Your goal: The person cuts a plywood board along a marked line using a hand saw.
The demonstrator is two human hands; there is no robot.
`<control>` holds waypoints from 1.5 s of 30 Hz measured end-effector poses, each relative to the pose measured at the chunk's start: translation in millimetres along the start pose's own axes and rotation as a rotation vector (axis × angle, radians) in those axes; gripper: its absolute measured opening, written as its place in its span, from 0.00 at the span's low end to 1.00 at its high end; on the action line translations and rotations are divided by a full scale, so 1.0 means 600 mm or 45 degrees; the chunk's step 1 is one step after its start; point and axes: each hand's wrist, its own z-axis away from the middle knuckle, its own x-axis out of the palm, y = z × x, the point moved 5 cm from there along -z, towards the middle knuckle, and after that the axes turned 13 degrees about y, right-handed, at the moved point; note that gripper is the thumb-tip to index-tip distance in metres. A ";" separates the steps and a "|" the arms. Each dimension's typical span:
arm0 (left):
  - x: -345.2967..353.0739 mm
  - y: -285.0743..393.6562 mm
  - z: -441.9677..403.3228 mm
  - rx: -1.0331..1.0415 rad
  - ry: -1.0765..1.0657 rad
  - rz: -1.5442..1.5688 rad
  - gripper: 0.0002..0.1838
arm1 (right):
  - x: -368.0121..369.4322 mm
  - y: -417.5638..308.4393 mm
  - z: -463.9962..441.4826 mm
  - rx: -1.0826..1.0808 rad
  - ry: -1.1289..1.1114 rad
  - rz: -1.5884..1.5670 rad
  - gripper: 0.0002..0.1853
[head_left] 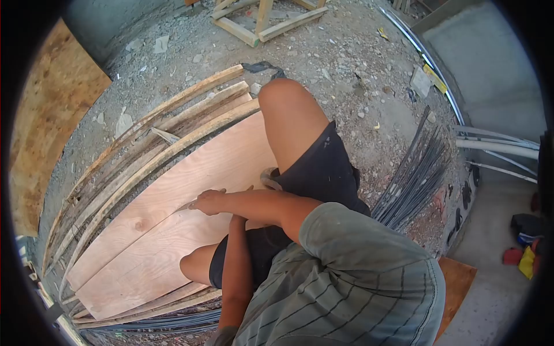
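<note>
Head camera view: what is recorded for surface and room?

One plywood panel [156, 196] lies flat directly beneath the right grip [208, 202], over rubble-strewn ground [340, 57]. A grey wall [490, 75] rises well to the right of the grip in view.

State of each grip?

The right grip is curled, set low at the panel beside a dark line [133, 248] that runs from it toward the panel's lower-left end; seam or cut, I cannot tell. A slim tip shows just ahead of the fingers; whether it is held, I cannot tell. The left grip [238, 221] is mostly hidden behind the right forearm [257, 203], its state not determinable.

Other things around, and obstructions?

Lengths of timber [190, 124] lie past the panel's upper edge, above the grip in view. A timber frame [259, 29] stands farther above. One leaning board [52, 127] is well left of the grip. Right of it, past the person's body, lies a bundle of dark rods [412, 184]. The forearm and two bent knees stand over the panel and cover parts of it.

Counts?

Panel, one; frame, one; leaning board, one; knees, two; timber lengths above the grip, at least three; rods, too many overlapping to count.
</note>
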 end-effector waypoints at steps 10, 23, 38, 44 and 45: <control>0.018 0.138 -0.020 0.025 0.155 0.006 0.32 | -0.015 -0.031 0.001 -0.056 -0.207 0.053 0.44; 0.063 0.058 -0.071 -1.028 0.826 0.023 0.56 | -0.022 0.017 -0.034 -0.734 -0.255 -0.112 0.48; 0.090 0.094 -0.105 -1.472 1.372 0.003 0.65 | -0.022 0.139 -0.089 -0.776 -0.221 -0.338 0.35; 0.088 0.043 -0.063 -1.435 2.008 0.100 0.47 | -0.012 0.129 -0.080 -0.786 -0.228 -0.302 0.36; 0.082 0.019 -0.043 -1.524 2.161 0.132 0.46 | -0.009 0.124 -0.072 -0.782 -0.244 -0.265 0.36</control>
